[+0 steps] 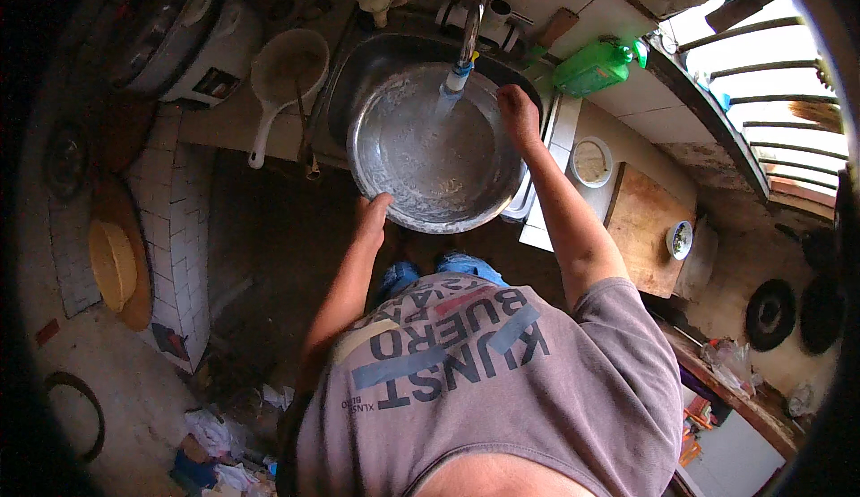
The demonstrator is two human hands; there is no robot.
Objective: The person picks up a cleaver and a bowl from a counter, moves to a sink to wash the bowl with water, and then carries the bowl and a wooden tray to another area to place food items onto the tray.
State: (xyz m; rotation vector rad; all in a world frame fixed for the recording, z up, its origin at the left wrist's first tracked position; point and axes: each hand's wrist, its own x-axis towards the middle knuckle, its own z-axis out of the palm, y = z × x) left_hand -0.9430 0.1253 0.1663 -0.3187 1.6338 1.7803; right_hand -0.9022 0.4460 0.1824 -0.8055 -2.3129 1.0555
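Observation:
A wide round metal basin (430, 154) lies tilted over the sink (349, 87), beneath the faucet (471, 27), from which water runs into it. Whitish residue and some water show inside. My left hand (375, 218) grips the basin's near left rim, thumb on the edge. My right hand (519, 113) is closed at the far right rim; its fingers are partly hidden, and whether it grips the rim is unclear.
Left of the sink are a white ladle (289, 67) and a rice cooker (215, 54). To the right stand a green bottle (592, 69), a bowl of pale contents (591, 161), a wooden cutting board (645, 228) and a small bowl (679, 240). Litter (228, 450) lies at lower left.

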